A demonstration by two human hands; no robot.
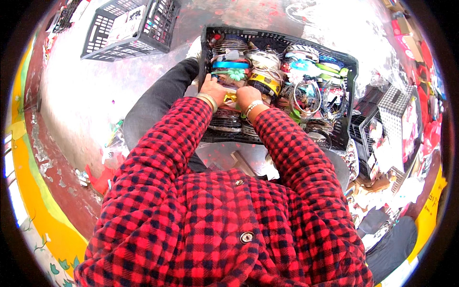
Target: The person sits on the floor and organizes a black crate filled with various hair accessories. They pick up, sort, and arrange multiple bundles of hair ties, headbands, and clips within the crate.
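Note:
A black plastic crate (282, 36) rests in front of me, packed with rows of hair headbands. My left hand (213, 90) is over the crate's near-left part, its fingers curled. Close beside it my right hand (248, 97) is also closed, knuckles up. A shiny yellow headband (230, 97) shows between the two hands, its ends hidden by them. Just beyond lie a bright blue headband (231, 65) and one with a mint-green flower (236, 74). A wide yellow and black band (265, 83) sits right of my hands. Silvery hoops (307, 99) are farther right.
Another black crate (158, 28) with flat packages stands at the far left. On the right are a tilted grey crate (394, 103) and a dark crate (363, 124) among scattered goods. My legs flank the headband crate. A yellow and red wall (40, 158) curves along the left.

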